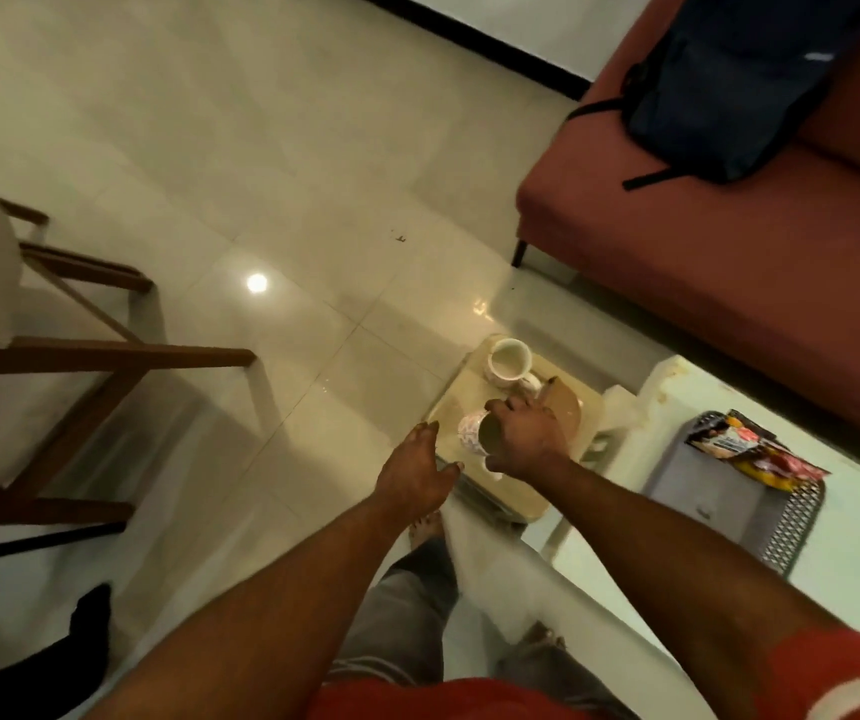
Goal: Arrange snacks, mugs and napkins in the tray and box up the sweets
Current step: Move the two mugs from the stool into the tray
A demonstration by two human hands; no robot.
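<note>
A cream tray (521, 504) lies on the near end of a white table. On its far side stands a white mug (508, 363), and a brown box-like thing (565, 402) sits beside it. My right hand (521, 439) grips a second patterned mug (472, 433), tilted on its side above the tray. At the tray's left edge my left hand (417, 472) reaches in with straight fingers and holds nothing. Snack packets (750, 449) lie on a grey mesh basket (791, 527) to the right.
A red sofa (703, 262) with a dark backpack (729, 85) stands behind the table. A wooden chair (79, 366) is at the left on the glossy tiled floor. My legs and bare feet show below the table edge.
</note>
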